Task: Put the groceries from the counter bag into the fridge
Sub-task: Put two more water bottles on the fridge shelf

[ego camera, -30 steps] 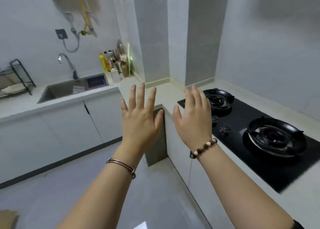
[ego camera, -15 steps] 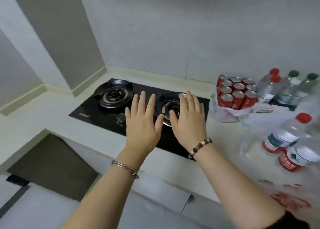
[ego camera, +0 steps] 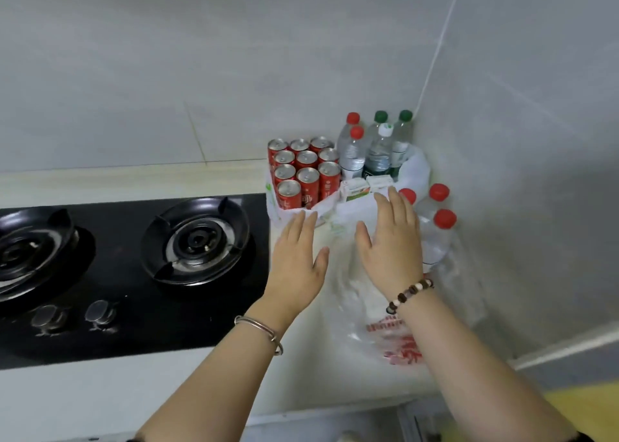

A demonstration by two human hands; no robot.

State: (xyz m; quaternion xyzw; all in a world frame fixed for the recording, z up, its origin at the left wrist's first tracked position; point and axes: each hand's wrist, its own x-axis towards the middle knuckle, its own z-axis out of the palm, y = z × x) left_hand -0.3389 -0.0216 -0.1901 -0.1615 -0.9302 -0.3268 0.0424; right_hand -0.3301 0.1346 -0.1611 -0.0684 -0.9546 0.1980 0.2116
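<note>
Two plastic bags stand in the counter's right corner. The far white bag [ego camera: 417, 173] holds several red cans [ego camera: 306, 170], several water bottles [ego camera: 376, 146] with red, green and white caps, and small cartons [ego camera: 360, 187]. The near clear bag [ego camera: 351, 294] with red print holds bottles with red caps [ego camera: 443, 219]. My left hand [ego camera: 296, 262] hovers flat with straight fingers just left of the clear bag. My right hand [ego camera: 392, 244] is spread flat over the top of the clear bag. Neither hand holds anything. No fridge is in view.
A black two-burner gas hob [ego camera: 134, 274] fills the counter to the left of the bags, its knobs [ego camera: 98, 311] near the front edge. Grey tiled walls close in behind and to the right. Pale counter [ego camera: 83, 398] runs along the front.
The view has swung right from the sink and floor, past the hob, to the bags in the corner. Both hands stayed flat and raised, and now reach the near bag.
</note>
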